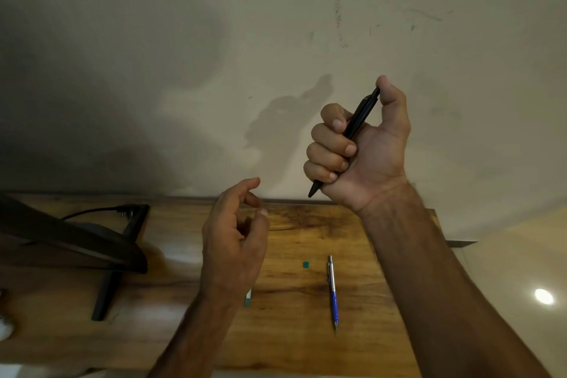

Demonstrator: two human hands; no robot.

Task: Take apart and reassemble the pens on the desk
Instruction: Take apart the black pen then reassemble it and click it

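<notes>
My right hand [365, 144] grips a black pen [357, 123] in a fist, raised above the desk, with the thumb on the pen's top end and the tip pointing down-left. My left hand [236, 236] hovers over the desk with loosely curled fingers and holds nothing. A silver and blue pen [333, 291] lies on the wooden desk [291, 341], tip toward me. A small teal piece [306, 264] lies left of it. A white and teal part [248, 298] shows partly beside my left wrist.
A dark monitor [67, 239] on its stand [106, 294] with a cable fills the desk's left side. A pale wall rises behind the desk. The desk's right edge [441, 236] meets a light floor area.
</notes>
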